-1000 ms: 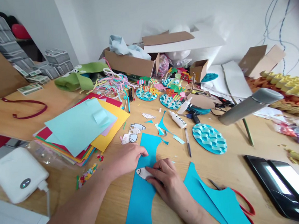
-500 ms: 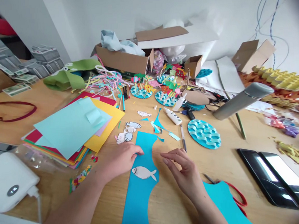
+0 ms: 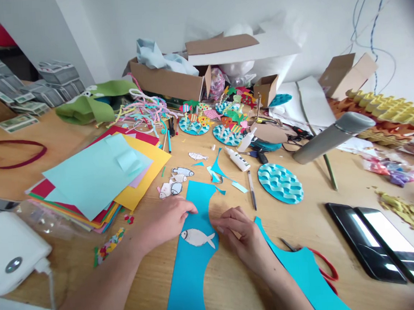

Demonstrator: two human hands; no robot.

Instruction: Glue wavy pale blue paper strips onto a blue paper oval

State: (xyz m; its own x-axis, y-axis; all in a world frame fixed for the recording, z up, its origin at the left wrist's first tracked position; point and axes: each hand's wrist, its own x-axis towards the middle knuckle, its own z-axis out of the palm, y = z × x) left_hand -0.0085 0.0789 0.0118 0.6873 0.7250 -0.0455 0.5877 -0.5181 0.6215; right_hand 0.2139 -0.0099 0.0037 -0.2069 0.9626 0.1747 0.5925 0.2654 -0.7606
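Note:
A long blue paper strip [image 3: 188, 280] with a wavy right edge lies in front of me. On it rests a white paper fish [image 3: 198, 238] with a drawn head. My left hand [image 3: 172, 217] lies over the strip's left edge, above the fish, fingers curled with the fingertips on the paper; whether they pinch anything is hidden. At the strip's right edge, my right hand [image 3: 234, 227] has thumb and fingers pressed together beside the fish's tail; what lies between them is too small to make out. Several more paper fish [image 3: 176, 188] lie beyond my left hand.
Red-handled scissors [image 3: 325, 262] lie partly under another blue paper piece [image 3: 302, 271] at right. Coloured sheets [image 3: 87, 178] are stacked at left. A glue bottle [image 3: 239, 159], a pen [image 3: 252, 189], a wavy-patterned oval [image 3: 280, 183] and a grey cylinder [image 3: 331, 138] stand or lie farther back.
My right hand has moved left to the edge of the blue strip, uncovering more of the blue paper piece at right. My left hand has stayed in place on the strip.

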